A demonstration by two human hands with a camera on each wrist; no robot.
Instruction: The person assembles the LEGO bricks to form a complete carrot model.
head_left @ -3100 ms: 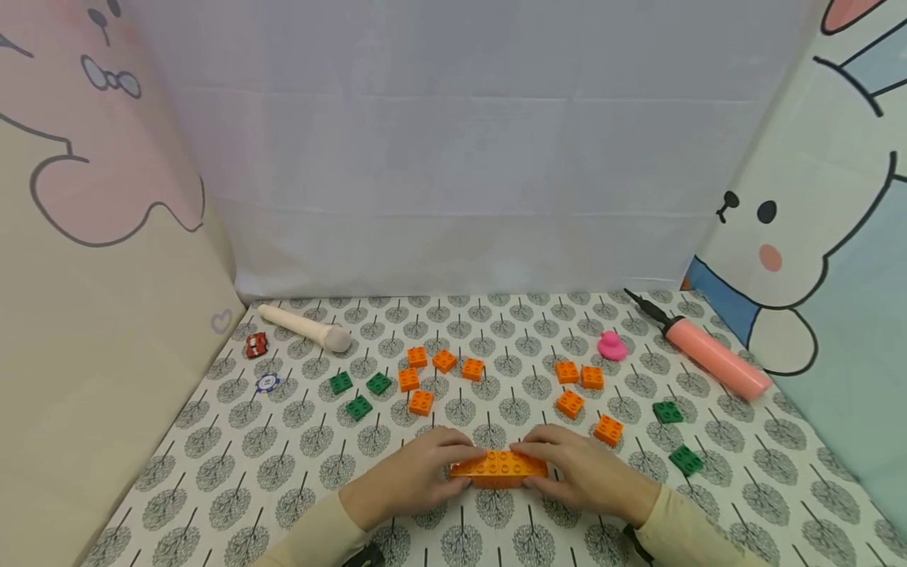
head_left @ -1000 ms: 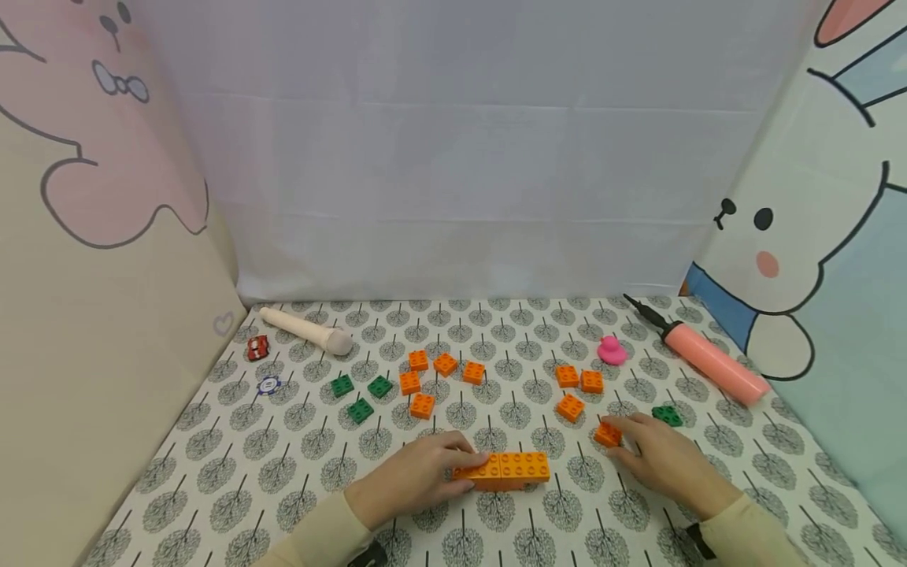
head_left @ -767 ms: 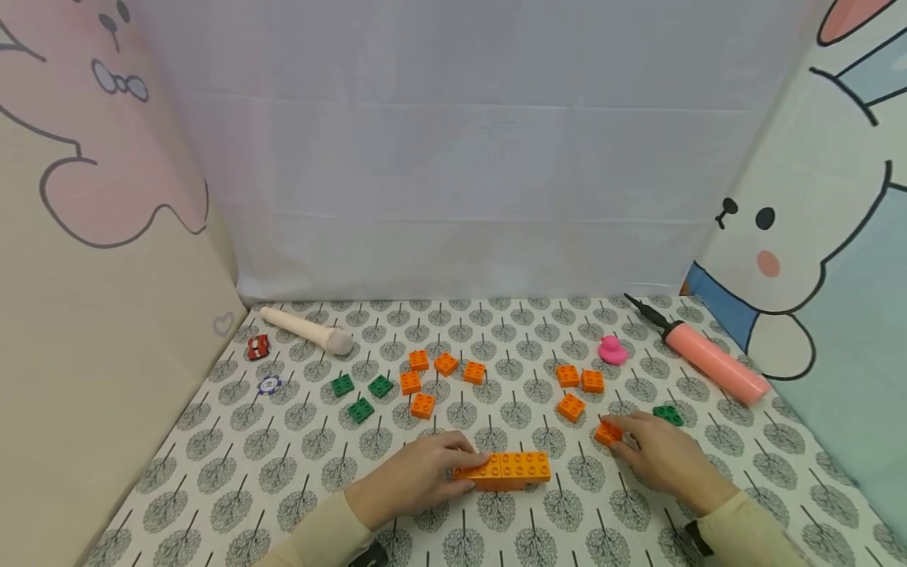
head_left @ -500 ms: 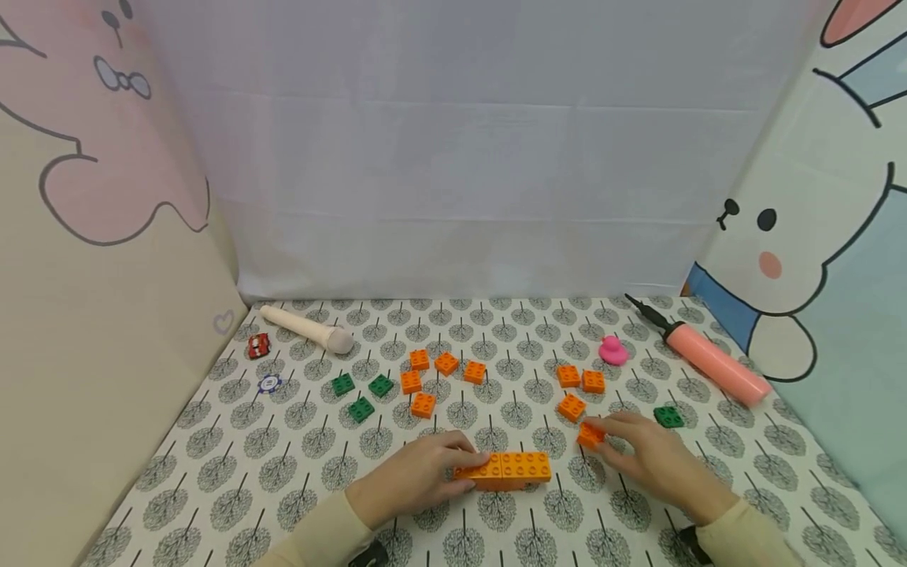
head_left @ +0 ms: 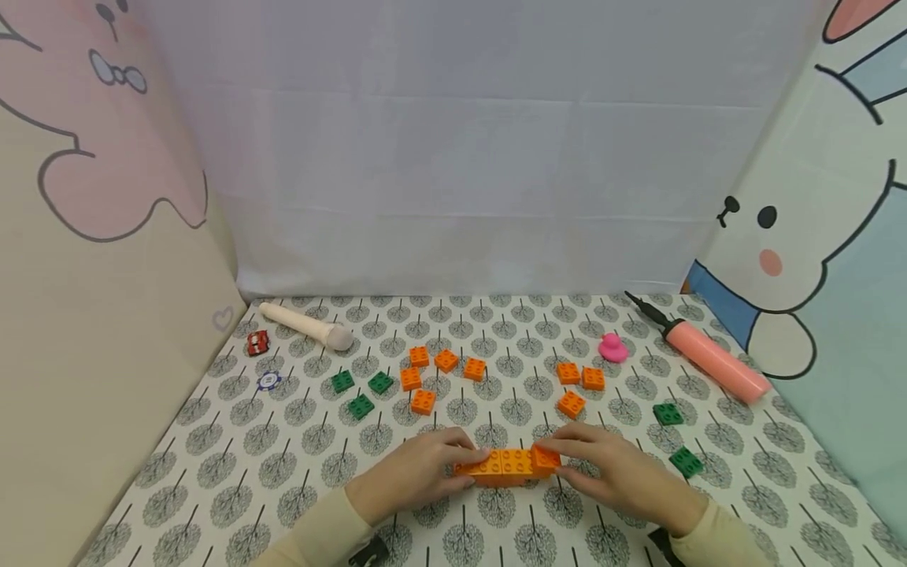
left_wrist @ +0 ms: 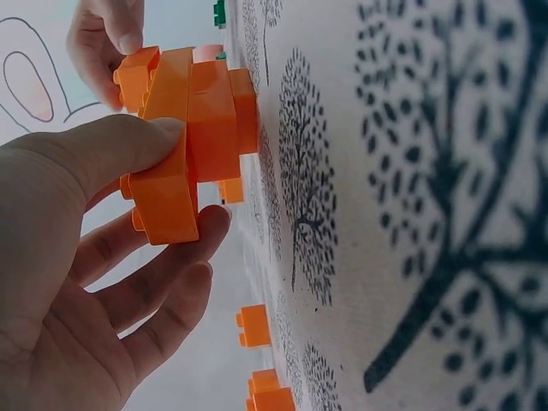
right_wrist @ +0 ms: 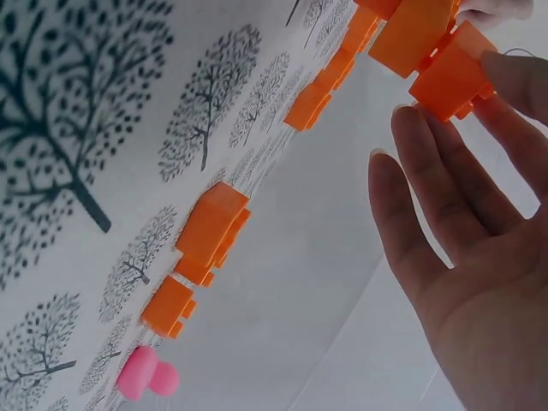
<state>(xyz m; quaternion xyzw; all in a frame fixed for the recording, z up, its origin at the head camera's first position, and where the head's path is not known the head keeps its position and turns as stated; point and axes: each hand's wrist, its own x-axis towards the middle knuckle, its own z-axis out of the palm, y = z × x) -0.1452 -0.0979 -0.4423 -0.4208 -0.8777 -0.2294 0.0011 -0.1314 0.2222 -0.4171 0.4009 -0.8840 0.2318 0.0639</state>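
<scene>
1. Left hand (head_left: pixel 418 476): palm side-on, thumb and fingers gripping the left end of the joined orange blocks (head_left: pixel 515 465), toward the surface's near edge.
2. Right hand (head_left: pixel 609 472): fingertips pinching a small orange block (head_left: pixel 546 461) on or just above their right end.
3. Tree-print tablecloth (head_left: pixel 298 504); white sheet (head_left: pixel 468 157) behind its far edge.
</scene>
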